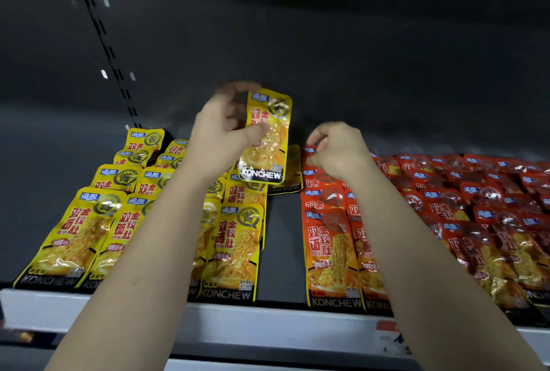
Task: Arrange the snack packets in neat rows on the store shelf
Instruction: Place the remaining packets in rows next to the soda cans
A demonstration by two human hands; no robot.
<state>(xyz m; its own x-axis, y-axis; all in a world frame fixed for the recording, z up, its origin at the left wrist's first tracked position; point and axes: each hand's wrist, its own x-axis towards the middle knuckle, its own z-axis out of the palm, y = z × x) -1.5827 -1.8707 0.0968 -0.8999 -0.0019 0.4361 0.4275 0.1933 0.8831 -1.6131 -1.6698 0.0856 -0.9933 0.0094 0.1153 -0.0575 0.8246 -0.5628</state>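
nearest to you is the pale shelf edge [268, 326]. behind it the yellow packets [232, 251] lie in overlapping rows on the left and the red packets [330, 254] on the right, with a bare dark strip of shelf between them. the yellow rows are less even than the red ones; some packets at the far left sit crooked.

further in, your left hand [217, 135] is lifted above the yellow rows. its thumb and curled fingers grip the raised packet [265, 138], which hangs upright and clear of the shelf. your right hand [336, 150] rests low on the red side, fingers curled, and seems to pinch the top edge of the rear red packet [309, 151].

one stray yellow packet [290, 171] lies at the back of the strip, before the dark back wall [327, 57].

i judge you are in the placing step. next, lower the raised packet flat into a yellow row, label up, edges in line.
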